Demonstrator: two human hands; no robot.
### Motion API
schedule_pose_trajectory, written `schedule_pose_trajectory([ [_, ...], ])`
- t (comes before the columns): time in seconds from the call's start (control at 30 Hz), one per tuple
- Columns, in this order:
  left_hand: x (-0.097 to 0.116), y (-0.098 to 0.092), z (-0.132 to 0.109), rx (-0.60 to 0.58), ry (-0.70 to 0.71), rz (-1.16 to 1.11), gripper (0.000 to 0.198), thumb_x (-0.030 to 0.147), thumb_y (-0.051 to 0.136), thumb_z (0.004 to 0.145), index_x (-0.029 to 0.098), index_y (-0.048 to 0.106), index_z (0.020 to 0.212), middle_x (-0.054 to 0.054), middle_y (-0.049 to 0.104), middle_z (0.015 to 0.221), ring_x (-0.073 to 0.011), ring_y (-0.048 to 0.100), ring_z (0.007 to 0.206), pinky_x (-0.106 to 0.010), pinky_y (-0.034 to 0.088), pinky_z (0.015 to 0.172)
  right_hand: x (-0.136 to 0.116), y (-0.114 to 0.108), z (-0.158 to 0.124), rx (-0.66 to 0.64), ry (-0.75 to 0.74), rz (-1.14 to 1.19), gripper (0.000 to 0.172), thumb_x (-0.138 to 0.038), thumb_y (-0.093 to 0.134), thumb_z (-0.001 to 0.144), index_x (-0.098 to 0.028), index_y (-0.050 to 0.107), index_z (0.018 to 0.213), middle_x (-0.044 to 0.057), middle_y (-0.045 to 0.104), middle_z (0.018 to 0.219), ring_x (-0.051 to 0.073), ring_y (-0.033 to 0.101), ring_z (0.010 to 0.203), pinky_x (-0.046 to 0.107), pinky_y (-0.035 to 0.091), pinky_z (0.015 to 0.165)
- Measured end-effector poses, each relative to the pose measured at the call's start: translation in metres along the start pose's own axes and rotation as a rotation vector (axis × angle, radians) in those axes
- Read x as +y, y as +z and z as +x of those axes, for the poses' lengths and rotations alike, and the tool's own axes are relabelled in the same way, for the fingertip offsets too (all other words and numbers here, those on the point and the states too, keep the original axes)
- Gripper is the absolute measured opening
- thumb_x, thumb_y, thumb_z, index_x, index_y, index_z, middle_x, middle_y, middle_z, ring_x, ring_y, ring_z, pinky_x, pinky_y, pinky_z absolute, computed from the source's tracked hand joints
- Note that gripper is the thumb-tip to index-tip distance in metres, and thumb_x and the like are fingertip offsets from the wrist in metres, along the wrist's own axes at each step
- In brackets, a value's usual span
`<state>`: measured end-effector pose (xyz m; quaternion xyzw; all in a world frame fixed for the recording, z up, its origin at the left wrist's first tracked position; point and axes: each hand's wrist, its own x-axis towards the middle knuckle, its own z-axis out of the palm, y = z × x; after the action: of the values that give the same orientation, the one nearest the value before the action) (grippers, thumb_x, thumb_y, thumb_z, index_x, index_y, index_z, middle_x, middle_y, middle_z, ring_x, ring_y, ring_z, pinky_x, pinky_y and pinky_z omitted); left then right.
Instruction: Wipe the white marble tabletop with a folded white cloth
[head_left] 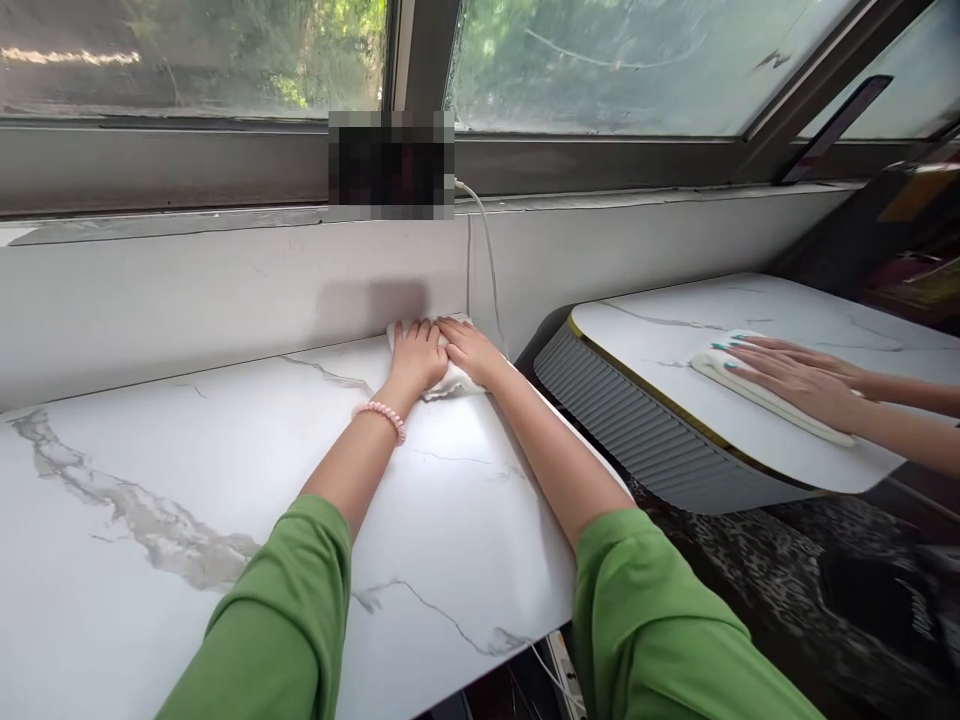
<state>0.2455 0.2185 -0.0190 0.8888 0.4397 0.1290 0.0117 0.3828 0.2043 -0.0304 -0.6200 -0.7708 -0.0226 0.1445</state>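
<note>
A folded white cloth (pixel 454 382) lies at the far edge of the marble-patterned white table (pixel 285 450), close to the wall. My left hand (pixel 415 357), with a pink beaded bracelet (pixel 382 418) at its wrist, presses on the cloth's left part, fingers spread forward. Beside it, my right hand (pixel 472 352) rests on the cloth's right part, its fingers stretched toward the left hand. The two hands touch or nearly touch. Both palms face down, and much of the cloth is hidden under them.
To the right stands a second marble-patterned table (pixel 645 312) with a ribbed grey side. Another person's hands (pixel 802 375) lie flat on a white cloth (pixel 780 408) there. A white cable (pixel 491 250) hangs from the window ledge down behind my table's right corner.
</note>
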Motion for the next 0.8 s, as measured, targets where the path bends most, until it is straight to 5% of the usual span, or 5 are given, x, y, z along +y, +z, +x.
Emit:
schedule_pose_trajectory([
  [0.27, 0.021, -0.007, -0.046, -0.079, 0.077, 0.029, 0.054, 0.028, 0.027, 0.094, 0.007, 0.029, 0.143, -0.013, 0.028, 0.150, -0.0242, 0.021, 0.139, -0.052, 0.007, 0.113, -0.011, -0.003, -0.058, -0.015, -0.050, -0.056, 0.056, -0.022, 0.025, 0.087, -0.004, 0.036, 0.139, 0.016, 0.035, 0.146, 0.024, 0.028, 0.137, 0.046, 0.025, 0.111],
  [0.57, 0.089, -0.034, -0.189, -0.035, 0.250, 0.054, 0.058, 0.034, 0.030, 0.093, -0.003, 0.034, 0.138, -0.022, 0.033, 0.145, -0.0362, 0.026, 0.135, -0.057, 0.016, 0.109, -0.080, -0.037, -0.219, 0.066, -0.182, -0.030, 0.060, -0.021, 0.022, 0.093, -0.020, 0.005, 0.150, 0.008, 0.027, 0.151, 0.022, 0.023, 0.139, 0.050, 0.027, 0.111],
  [0.67, 0.094, -0.038, -0.214, -0.015, 0.279, 0.069, 0.059, 0.034, 0.030, 0.093, -0.004, 0.035, 0.138, -0.023, 0.034, 0.144, -0.0365, 0.028, 0.134, -0.054, 0.017, 0.110, -0.100, -0.042, -0.238, 0.068, -0.181, -0.028, 0.061, -0.020, 0.022, 0.093, -0.021, 0.002, 0.150, 0.008, 0.026, 0.152, 0.022, 0.023, 0.139, 0.051, 0.027, 0.111],
  [0.8, 0.086, -0.040, -0.217, -0.040, 0.266, 0.063, 0.059, 0.033, 0.030, 0.093, -0.004, 0.034, 0.138, -0.022, 0.033, 0.145, -0.0358, 0.027, 0.135, -0.053, 0.017, 0.110, -0.107, -0.040, -0.231, 0.071, -0.165, -0.019, 0.060, -0.019, 0.022, 0.092, -0.021, 0.005, 0.150, 0.009, 0.030, 0.150, 0.021, 0.024, 0.139, 0.051, 0.028, 0.110],
])
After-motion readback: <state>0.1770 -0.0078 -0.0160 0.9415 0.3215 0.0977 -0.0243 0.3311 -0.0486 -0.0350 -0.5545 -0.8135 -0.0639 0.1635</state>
